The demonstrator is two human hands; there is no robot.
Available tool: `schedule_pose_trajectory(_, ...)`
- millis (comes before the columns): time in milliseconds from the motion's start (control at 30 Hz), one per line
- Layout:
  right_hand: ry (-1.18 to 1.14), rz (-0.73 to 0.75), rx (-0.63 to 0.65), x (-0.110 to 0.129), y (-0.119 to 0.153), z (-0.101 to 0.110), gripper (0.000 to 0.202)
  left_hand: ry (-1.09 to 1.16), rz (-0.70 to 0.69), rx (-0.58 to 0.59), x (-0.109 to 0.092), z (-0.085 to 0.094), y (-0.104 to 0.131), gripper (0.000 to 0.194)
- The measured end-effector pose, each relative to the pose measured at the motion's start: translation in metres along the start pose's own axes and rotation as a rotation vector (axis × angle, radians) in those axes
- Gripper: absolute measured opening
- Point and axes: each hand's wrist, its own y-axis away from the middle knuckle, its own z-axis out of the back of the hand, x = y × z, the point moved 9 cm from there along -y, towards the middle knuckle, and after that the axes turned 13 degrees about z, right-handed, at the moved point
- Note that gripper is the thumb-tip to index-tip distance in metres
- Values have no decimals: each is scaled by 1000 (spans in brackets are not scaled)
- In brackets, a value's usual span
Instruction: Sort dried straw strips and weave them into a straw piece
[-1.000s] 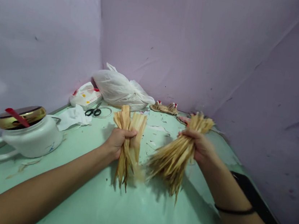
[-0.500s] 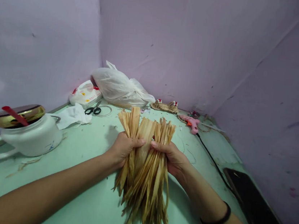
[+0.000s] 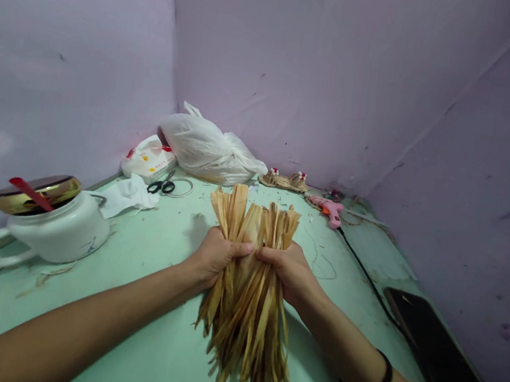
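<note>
A bundle of dry, straw-coloured leaf strips [image 3: 246, 314] is held upright over the green table, its frayed ends hanging down toward me. My left hand [image 3: 219, 255] is closed round the left side of the bundle, thumb across the front. On the right side my right hand [image 3: 289, 269] grips it the same way, and the two thumb tips nearly meet in the middle. The fingers behind the strips are hidden. A dark band circles my right forearm.
Around the green table [image 3: 156, 235] are a white mug [image 3: 59, 232] with a gold lid, tissues [image 3: 150, 159], black scissors [image 3: 161, 187], a white plastic bag [image 3: 209, 148], a woven piece [image 3: 284, 181], a pink glue gun [image 3: 332, 212] with black cord, and a dark phone-like slab [image 3: 439, 356].
The left part of the bundle and my left hand have shifted slightly right, bringing the thumbs closer together. The whole view has also moved a little.
</note>
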Motion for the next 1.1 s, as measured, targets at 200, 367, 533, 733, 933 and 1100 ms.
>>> schedule_pose_trajectory(200, 78, 45, -34, 5, 0, 2, 34, 27, 23, 24, 3, -3, -1, 47)
schedule_pose_trajectory(367, 224, 75, -59, 14, 2, 2, 34, 44, 30, 35, 6, -2, -3, 43)
schedule_pose_trajectory(533, 319, 109, -78, 16, 1, 2, 30, 28, 21, 31, 7, 0, -5, 39)
schedule_pose_trajectory(733, 203, 71, 6, 6, -3, 4, 32, 29, 49, 48, 6, -1, -6, 48)
schedule_pose_trajectory(933, 196, 54, 26, 5, -4, 8, 35, -11, 18, 94, 2, -3, -4, 47)
schedule_pose_trajectory(1100, 168, 77, 59, 8, -2, -1, 32, -37, -1, 32, 0, -1, -3, 42)
